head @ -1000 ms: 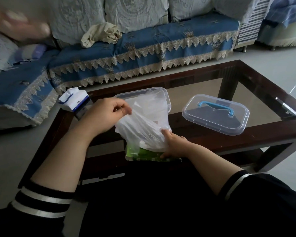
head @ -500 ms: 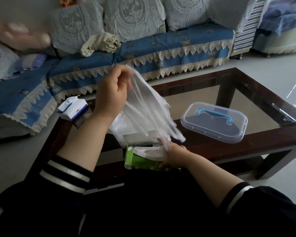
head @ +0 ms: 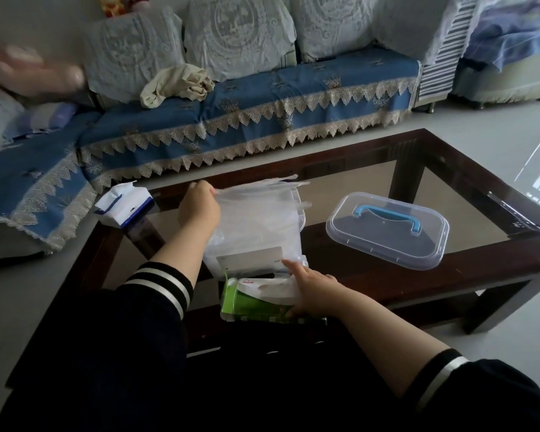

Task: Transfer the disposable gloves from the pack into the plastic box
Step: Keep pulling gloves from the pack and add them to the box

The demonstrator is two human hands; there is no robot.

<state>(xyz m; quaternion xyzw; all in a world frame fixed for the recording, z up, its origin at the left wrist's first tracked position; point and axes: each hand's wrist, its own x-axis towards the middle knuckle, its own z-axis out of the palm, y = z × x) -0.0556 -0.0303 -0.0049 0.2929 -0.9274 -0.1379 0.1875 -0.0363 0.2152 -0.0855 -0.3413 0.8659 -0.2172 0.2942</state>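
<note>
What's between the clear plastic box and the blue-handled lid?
Head view: only bare glass tabletop between the clear plastic box and the clear blue-handled lid.

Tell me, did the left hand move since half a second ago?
Yes. The left hand came down with the gloves, from up by the sofa's blue cover to over the plastic box.

My feed is dim and bluish. Window glare strikes the floor (head: pixel 539 179) far right of my right hand (head: pixel 312 288). Edges bow, and a blurred smear sits top-left.
</note>
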